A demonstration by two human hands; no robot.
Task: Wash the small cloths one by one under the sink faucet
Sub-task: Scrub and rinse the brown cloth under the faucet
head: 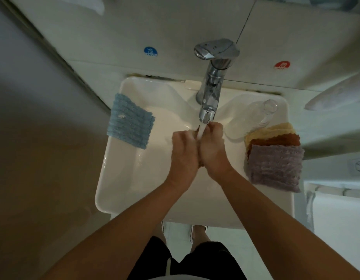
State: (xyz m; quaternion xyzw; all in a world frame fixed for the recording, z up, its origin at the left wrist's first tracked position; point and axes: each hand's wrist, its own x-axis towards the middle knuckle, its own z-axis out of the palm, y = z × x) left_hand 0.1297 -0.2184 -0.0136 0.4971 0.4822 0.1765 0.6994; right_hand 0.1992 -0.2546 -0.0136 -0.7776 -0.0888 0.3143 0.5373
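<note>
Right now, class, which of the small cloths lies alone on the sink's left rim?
The blue cloth. It lies by itself, draped over the left rim, while the purple cloth, rust cloth and yellow cloth overlap in a stack on the right.

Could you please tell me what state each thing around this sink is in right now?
Faucet: running, stream falling between the hands.
Left hand: curled round a mostly hidden brown cloth under the stream.
Right hand: curled round the same cloth.
Blue cloth: draped flat over the sink's left rim.
Purple cloth: top of the stack on the right rim.
Rust cloth: under the purple one.
Yellow cloth: bottom of the stack.
Clear glass: lying on its side.
</note>
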